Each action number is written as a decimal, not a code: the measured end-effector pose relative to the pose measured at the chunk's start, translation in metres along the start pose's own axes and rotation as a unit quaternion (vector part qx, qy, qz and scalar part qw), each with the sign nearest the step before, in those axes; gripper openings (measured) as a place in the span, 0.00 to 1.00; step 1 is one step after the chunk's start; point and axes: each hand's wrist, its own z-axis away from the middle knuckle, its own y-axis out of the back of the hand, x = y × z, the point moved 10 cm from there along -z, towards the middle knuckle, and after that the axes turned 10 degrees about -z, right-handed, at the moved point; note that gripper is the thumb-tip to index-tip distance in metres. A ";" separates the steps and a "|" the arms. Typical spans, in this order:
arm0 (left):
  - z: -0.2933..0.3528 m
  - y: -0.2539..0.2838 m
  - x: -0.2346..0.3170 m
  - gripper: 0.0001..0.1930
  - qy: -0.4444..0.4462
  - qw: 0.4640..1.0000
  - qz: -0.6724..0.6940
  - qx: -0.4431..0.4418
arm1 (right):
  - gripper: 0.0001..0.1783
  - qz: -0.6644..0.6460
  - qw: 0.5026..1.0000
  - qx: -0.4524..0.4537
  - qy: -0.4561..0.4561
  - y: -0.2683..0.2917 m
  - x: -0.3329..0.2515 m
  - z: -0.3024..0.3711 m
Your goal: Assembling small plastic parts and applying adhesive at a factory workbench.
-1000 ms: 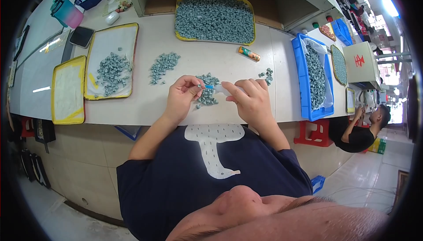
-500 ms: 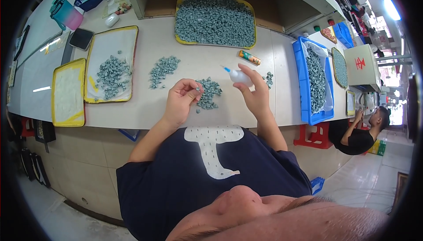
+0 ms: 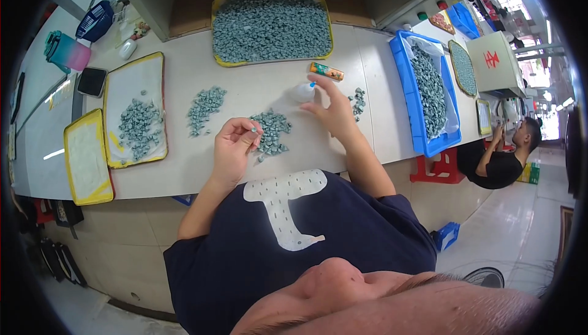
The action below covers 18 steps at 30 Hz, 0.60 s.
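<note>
My left hand is closed in a pinch on a small grey-green piece, held just above the near edge of a small pile of like pieces. Between the thumb and fingers of my right hand is a white squeeze bottle with a blue tip, raised above the table beyond that pile. The bottle is somewhat blurred. To the left lies another small pile, and a few loose pieces lie right of my right hand.
A yellow-rimmed tray full of pieces stands at the back. At the left are a paper-lined tray with pieces, a second yellow-edged tray and a phone. An orange-green tube lies near a blue crate. A person sits at far right.
The bottle has turned in my right hand, its blue tip swinging from pointing left to up and right. My left hand keeps its pinch. The whole view has shifted and tilted slightly.
</note>
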 end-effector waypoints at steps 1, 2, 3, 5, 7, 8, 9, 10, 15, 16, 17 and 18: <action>0.000 -0.001 -0.002 0.05 0.001 1.000 0.001 -0.002 | 0.14 0.087 0.996 0.013 0.031 0.009 -0.008 0.002; 0.001 -0.001 -0.002 0.05 0.004 1.000 -0.001 -0.002 | 0.14 0.088 0.996 0.013 0.031 0.020 -0.006 0.002; 0.002 -0.001 -0.002 0.06 0.007 1.000 -0.003 -0.002 | 0.13 0.146 0.988 0.022 0.050 0.036 -0.005 0.002; 0.003 0.000 0.001 0.06 0.008 1.000 -0.006 -0.005 | 0.11 0.204 0.976 0.034 0.070 0.057 -0.003 0.005; 0.005 -0.002 0.003 0.06 0.010 1.000 -0.002 -0.016 | 0.11 0.303 0.951 0.020 0.064 0.064 0.001 0.012; 0.006 -0.002 0.004 0.06 0.011 1.000 0.001 -0.021 | 0.11 0.352 0.934 0.013 0.060 0.064 0.003 0.014; 0.007 -0.002 0.005 0.06 0.009 1.000 0.002 -0.021 | 0.11 0.353 0.933 0.013 0.062 0.063 0.005 0.016; 0.008 -0.001 0.005 0.06 0.014 1.000 0.002 -0.020 | 0.11 0.351 0.934 0.009 0.065 0.060 0.007 0.018; 0.014 -0.001 0.005 0.06 0.024 0.999 0.002 -0.021 | 0.13 0.358 0.932 0.016 0.049 0.054 0.008 0.021; 0.014 -0.002 0.004 0.06 0.025 0.999 0.002 -0.022 | 0.13 0.364 0.930 0.022 0.038 0.055 0.009 0.021; 0.015 -0.002 0.005 0.06 0.024 0.999 0.002 -0.022 | 0.13 0.364 0.930 0.022 0.038 0.054 0.009 0.022; 0.016 -0.003 0.005 0.06 0.028 0.999 0.001 -0.023 | 0.13 0.354 0.934 0.043 0.026 0.058 0.010 0.022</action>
